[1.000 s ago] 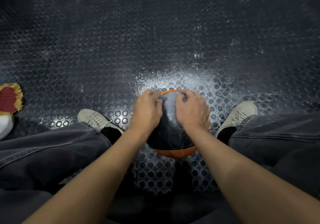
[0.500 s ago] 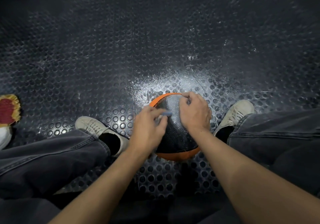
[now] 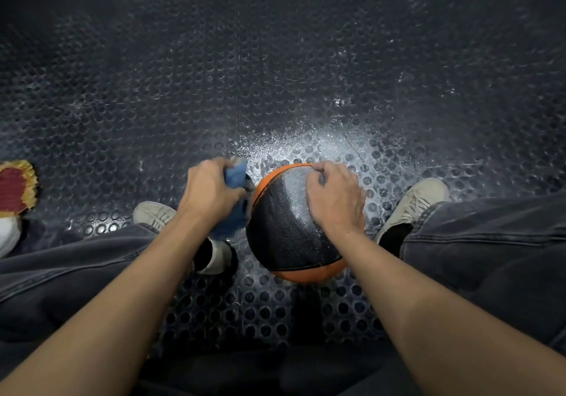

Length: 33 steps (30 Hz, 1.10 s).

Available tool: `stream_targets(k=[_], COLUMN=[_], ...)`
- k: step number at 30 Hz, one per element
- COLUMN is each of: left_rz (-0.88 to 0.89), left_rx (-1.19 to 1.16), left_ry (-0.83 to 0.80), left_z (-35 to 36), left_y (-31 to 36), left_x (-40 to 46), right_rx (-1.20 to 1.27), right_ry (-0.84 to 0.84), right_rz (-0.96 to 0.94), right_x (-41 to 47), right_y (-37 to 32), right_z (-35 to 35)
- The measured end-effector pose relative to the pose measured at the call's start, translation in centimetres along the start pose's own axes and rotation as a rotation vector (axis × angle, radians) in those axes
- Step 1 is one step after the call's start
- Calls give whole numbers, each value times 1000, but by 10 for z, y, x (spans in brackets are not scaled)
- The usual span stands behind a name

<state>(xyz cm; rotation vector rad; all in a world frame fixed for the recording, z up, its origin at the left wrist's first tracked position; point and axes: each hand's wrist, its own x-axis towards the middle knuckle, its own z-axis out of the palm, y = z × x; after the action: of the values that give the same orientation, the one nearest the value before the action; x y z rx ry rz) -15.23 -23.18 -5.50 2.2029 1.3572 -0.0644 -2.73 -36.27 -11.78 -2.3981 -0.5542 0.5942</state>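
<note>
A black and orange basketball (image 3: 284, 230) sits on the studded floor between my feet, its top shiny and wet. My right hand (image 3: 333, 199) grips the ball's upper right side with curled fingers. My left hand (image 3: 208, 190) holds a bunched blue cloth (image 3: 234, 178) against the ball's left side. Part of the cloth hangs below that hand.
The dark rubber floor (image 3: 245, 74) with round studs is wet and speckled white ahead of the ball. My two pale sneakers (image 3: 419, 199) and dark jeans frame the ball. A red and yellow object (image 3: 15, 187) lies at the left edge.
My left hand has slid with the cloth from the ball's top down to its left side. The right hand stays on the ball's upper right.
</note>
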Motion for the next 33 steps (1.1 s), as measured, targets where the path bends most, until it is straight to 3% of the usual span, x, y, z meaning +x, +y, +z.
stream_targets(k=[7,10,14,19,24,30,33], left_rz=[266,272,376,356,45,260,154], left_rx=[-206,-291,-213,-174,-124,-118,-122], left_ry=[-128,-119,-5,70,5,90,92], left_z=[31,47,57,54,51,62,56], left_y=[5,4,3,15,33,21,24], left_x=[-27,-43,-38,-18,7,-43,-11], right_rx=[32,47,52,78,44,70,59], right_ry=[6,18,4,23,72,52,33], right_rz=[12,31,39,19,70,77,31], right_x=[3,5,9,4,-5,7,5], right_y=[1,0,1,4,1,0,-1], right_z=[-3,-6,-10,-9,-6,-3,-1])
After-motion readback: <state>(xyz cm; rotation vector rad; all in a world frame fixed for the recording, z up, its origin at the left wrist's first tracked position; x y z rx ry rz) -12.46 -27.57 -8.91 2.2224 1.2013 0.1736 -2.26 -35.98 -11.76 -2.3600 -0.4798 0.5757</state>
